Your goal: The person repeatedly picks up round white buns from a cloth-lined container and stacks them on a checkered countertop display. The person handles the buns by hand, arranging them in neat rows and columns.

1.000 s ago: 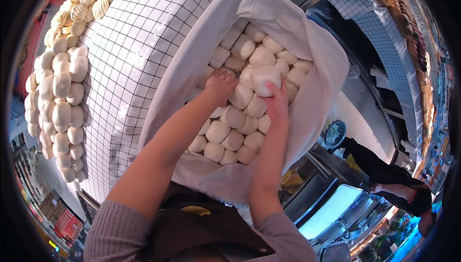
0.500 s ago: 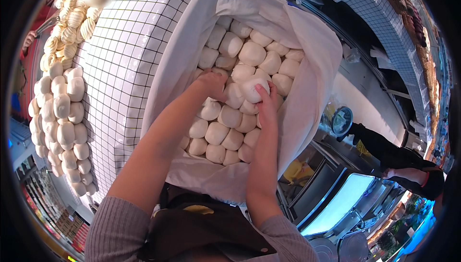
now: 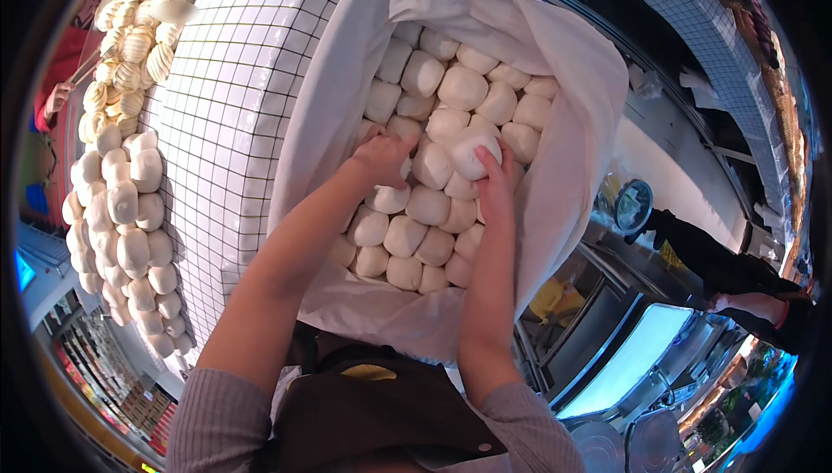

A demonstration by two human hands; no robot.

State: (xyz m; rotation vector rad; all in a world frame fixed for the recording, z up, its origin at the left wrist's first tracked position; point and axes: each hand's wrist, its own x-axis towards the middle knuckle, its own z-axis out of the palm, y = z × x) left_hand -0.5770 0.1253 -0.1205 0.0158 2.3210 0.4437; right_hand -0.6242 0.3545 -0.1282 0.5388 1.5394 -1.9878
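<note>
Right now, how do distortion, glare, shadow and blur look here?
All in the head view: lines on the checked cloth bow and the corners go black; the bright panel at lower right is nearly white; shadows darken gaps between the white buns; a patch over the twisted rolls at upper left is blurred.

At left, a broad table under a white cloth (image 3: 251,83) ruled with dark grid lines, bright across its upper part. At upper right, a second table-like surface under similar gridded cloth (image 3: 672,18), with deep shadow beneath. Below that shadow, a strip of pale floor (image 3: 672,156) crossed by light and shade. At lower right, metal kitchen units (image 3: 620,263) beside a glowing blue-white panel (image 3: 628,360), possibly a screen or lit counter, too distorted to say. Toward the rim, green foliage (image 3: 715,424) and strong blue light (image 3: 771,412). At lower left, tiered shelves (image 3: 113,373) of packed goods.
</note>
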